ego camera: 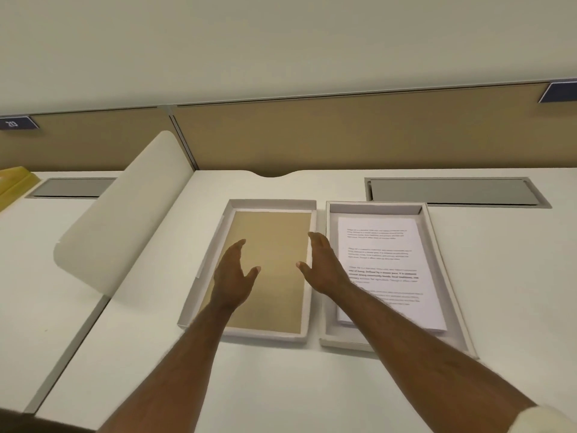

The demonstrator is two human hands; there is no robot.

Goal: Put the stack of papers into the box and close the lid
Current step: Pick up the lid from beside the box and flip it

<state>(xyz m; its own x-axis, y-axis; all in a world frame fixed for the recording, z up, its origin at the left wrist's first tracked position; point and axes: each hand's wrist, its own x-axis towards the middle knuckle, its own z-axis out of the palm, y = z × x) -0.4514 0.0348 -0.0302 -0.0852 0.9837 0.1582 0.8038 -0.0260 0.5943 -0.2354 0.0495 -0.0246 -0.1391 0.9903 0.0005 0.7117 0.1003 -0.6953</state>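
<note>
White papers [390, 264] in box [443, 245], print unreadable; left hand [232, 273], right hand [321, 267] open, empty over lid [268, 334]; tag [15, 123] "213".

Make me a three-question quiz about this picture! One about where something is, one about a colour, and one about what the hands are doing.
1. Where is the stack of papers?
A. in the right tray
B. on the bare desk
C. in a hand

2. What colour is the inside of the lid on the left?
A. blue
B. brown
C. black

3. What are the left hand and right hand doing?
A. gripping the papers
B. open, holding nothing
C. making fists

Answers: 1 A, the printed sheets lie inside the box. 2 B, its floor looks brown. 3 B, fingers spread above the lid.
</note>
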